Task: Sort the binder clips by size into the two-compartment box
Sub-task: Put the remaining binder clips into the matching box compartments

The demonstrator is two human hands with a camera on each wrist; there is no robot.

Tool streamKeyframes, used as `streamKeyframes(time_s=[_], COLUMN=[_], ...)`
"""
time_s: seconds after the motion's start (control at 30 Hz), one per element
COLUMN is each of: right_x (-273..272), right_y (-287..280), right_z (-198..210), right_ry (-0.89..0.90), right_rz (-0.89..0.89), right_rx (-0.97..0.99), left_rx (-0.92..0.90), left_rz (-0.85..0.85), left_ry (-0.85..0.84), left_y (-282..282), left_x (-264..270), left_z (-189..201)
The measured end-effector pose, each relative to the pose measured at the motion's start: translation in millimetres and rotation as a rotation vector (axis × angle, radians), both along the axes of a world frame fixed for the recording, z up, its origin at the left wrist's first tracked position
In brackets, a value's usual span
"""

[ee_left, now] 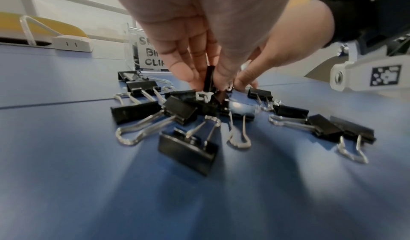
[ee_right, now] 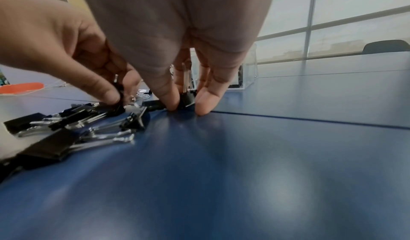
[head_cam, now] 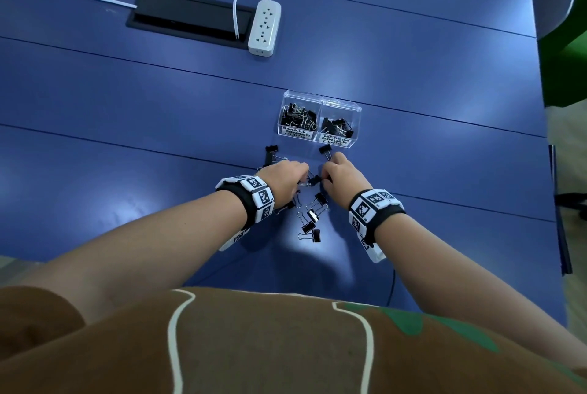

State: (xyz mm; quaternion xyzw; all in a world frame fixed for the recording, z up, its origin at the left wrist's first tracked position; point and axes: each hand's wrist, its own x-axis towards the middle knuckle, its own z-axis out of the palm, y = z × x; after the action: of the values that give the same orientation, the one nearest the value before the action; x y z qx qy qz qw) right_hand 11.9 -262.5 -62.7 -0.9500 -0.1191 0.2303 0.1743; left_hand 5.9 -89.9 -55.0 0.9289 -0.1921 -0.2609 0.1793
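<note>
A clear two-compartment box [head_cam: 320, 98] stands on the blue table, its left half labelled small and its right half medium, both holding black binder clips. Several loose black clips [head_cam: 313, 219] lie in a pile just in front of it. My left hand [head_cam: 303, 179] reaches into the pile and pinches an upright black clip [ee_left: 209, 76] between thumb and fingers. My right hand [head_cam: 324, 178], close beside it, pinches another black clip [ee_right: 188, 98] against the table, with the clip's wire handles standing up between the fingers. One more clip [head_cam: 325, 149] lies by the medium compartment.
A white power strip [head_cam: 264, 27] and a black cable hatch [head_cam: 187, 17] sit at the far side of the table. A lone clip [head_cam: 271, 149] lies left of the box. The table's right edge [head_cam: 551, 171] runs close by.
</note>
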Motion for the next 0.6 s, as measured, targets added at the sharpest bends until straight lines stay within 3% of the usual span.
streamKeyframes(time_s=[0.17,0.3,0.47,0.6], right_x=[-5.5,7.3,44.1,61.8], right_y=[-5.7,-13.5,-22.6,-21.5], right_z=[1.8,19.9,41.8,52.2], right_ry=[0.019,-0.089,-0.212,-0.257], right_rz=[-0.121,-0.369,-0.488,-0.483], right_rx=[0.074,0.258,0.317,0.345], left_rx=[-0.186,-0.304,-0.332,-0.29], left_rz=[0.186,0.273,0.327,0.262], left_ry=[-0.051,-0.119,-0.128,-0.127], left_y=[-1.5,-17.6,-41.2,-42.5], left_x=[20.4,52.1,78.9,72.0], left_z=[19.5,38.3,51.4,49.7])
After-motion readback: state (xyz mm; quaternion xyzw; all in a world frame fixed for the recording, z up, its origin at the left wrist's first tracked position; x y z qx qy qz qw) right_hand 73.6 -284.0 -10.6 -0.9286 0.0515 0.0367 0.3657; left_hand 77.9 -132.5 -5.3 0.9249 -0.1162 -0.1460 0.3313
